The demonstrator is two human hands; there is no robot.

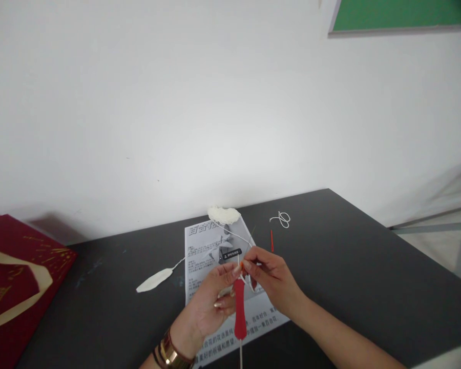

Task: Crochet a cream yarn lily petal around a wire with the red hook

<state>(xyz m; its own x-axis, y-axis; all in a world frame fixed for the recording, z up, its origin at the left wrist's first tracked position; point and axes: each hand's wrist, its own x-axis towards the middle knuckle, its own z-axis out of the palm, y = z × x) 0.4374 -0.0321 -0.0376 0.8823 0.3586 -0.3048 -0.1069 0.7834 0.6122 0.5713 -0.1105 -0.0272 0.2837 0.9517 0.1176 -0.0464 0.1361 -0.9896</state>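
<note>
Over the printed sheet (194, 256), my two hands meet at their fingertips. My left hand (211, 300) is closed by the upper end of a red-handled crochet hook (240, 310), whose thin shaft points down toward me. My right hand (272, 274) pinches white yarn (250, 284), which loops between the hands. A small orange bit (243, 266) shows at the fingertips; its kind is unclear. One strand runs from my right hand up to a cream yarn bundle (223, 214) at the sheet's top. Left of the sheet, a white leaf-shaped piece (154, 280) trails a twisted cord.
A red plastic yarn needle (272, 241) lies right of the sheet, with a loose loop of white yarn (281, 220) behind it. At the far left stands a dark red bag (19, 246) with a cream ribbon handle. A white wall (157, 128) borders the black table (349, 277).
</note>
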